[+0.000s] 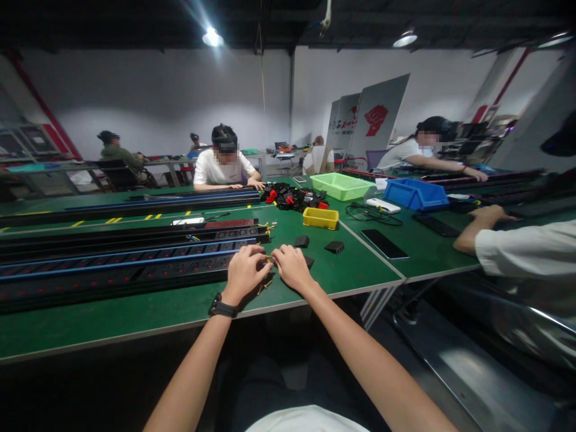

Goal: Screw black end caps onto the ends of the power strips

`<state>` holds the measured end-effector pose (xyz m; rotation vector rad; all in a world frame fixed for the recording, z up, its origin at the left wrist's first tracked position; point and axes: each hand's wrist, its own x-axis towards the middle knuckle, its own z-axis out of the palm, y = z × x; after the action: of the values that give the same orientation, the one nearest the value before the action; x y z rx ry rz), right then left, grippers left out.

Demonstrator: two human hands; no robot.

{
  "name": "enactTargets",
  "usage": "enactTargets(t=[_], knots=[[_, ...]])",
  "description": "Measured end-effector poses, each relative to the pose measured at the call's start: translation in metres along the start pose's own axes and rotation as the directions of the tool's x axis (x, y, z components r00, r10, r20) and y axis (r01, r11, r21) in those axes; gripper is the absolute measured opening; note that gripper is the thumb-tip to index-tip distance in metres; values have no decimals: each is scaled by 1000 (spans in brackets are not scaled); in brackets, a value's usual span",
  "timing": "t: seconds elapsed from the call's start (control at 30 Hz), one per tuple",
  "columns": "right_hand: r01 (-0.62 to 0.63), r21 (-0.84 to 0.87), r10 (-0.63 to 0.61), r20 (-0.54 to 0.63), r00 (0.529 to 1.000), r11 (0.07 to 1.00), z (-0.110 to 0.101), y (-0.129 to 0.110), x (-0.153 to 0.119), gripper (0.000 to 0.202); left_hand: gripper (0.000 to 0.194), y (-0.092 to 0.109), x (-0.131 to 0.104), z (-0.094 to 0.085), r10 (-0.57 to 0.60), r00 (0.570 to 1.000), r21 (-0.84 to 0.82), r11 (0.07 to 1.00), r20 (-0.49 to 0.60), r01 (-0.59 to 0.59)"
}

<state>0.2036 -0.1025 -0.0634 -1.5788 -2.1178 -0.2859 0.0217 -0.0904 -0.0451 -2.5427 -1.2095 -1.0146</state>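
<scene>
My left hand (245, 273) is closed at the right end of a long black power strip (180, 271) with a blue edge and small red marks. Its thumb and fingers pinch at short yellow wires (269, 260) near the strip's end. My right hand (291, 268) meets it there, fingertips pinched at the same wires. What exactly lies between the fingertips is mostly hidden. Small brownish pieces (265, 287) lie on the green table below the hands. Black plastic end pieces (302, 241) sit just beyond my right hand, with another black piece (335, 246) farther right.
More long strips (193, 200) run along the left. Ahead are a yellow bin (320, 218), a pile of black and red parts (292, 197), a green basket (342, 186) and a blue bin (416, 194). A phone (384, 243) lies right. Co-workers sit opposite and at right.
</scene>
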Motion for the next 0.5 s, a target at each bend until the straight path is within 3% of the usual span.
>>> enactTargets(t=[0.5], knots=[[-5,24,6,-35,999,1000,1,4,-2,13,21,-1,-1,-1,33,999,-5,999,12,-33]])
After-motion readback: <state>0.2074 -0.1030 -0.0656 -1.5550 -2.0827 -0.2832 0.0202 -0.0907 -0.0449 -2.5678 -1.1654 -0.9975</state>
